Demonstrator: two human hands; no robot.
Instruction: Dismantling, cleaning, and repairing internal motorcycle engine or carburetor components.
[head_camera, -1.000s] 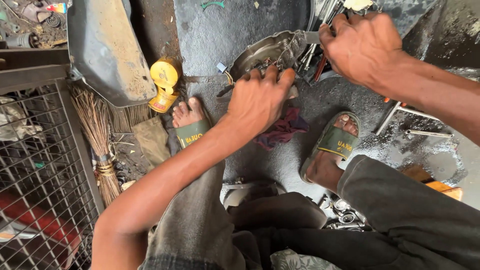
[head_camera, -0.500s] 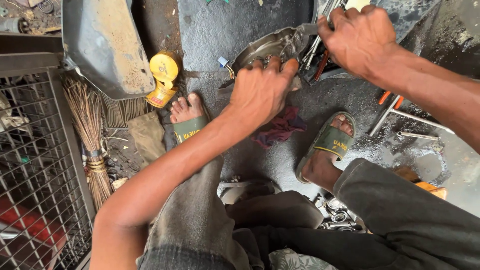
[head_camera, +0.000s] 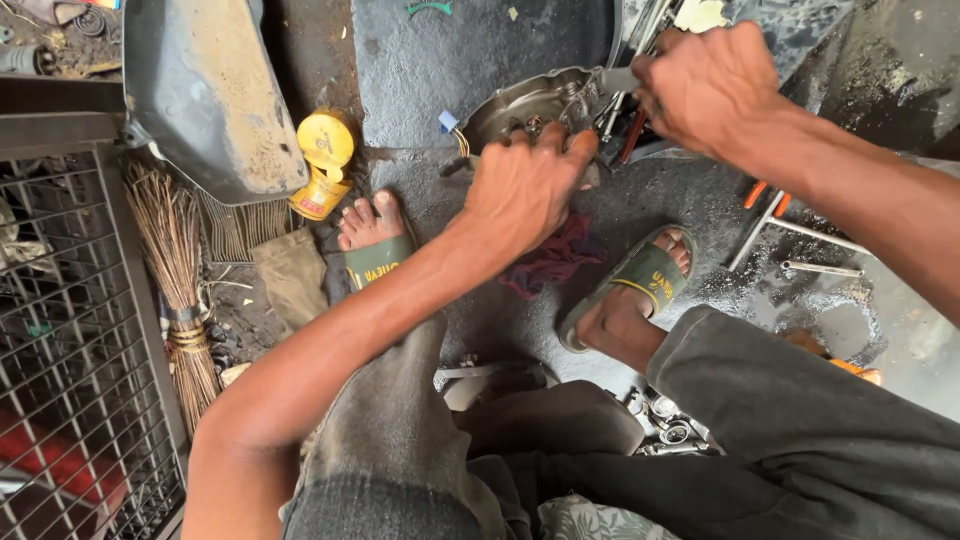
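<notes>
A greasy metal engine casing (head_camera: 525, 103) lies on the dark floor between my feet. My left hand (head_camera: 525, 185) rests on its near edge, fingers curled over the rim and gripping it. Above and to the right, my right hand (head_camera: 705, 85) is closed around a metal tool (head_camera: 618, 80) whose tip reaches into the casing. A short wire with a blue-and-white connector (head_camera: 447, 122) sticks out from the casing's left side. A dark red rag (head_camera: 555, 255) lies under my left wrist.
A yellow bottle (head_camera: 323, 160) lies by my left foot, beside a large grey panel (head_camera: 205, 95). A straw broom (head_camera: 170, 260) leans on a wire cage (head_camera: 70, 350) at left. Metal rods (head_camera: 790, 235) and small parts (head_camera: 665, 425) lie on the floor at right.
Both hands stay on the casing and tool. The view has shifted slightly, and my left fingers have crept a little further over the casing's rim.
</notes>
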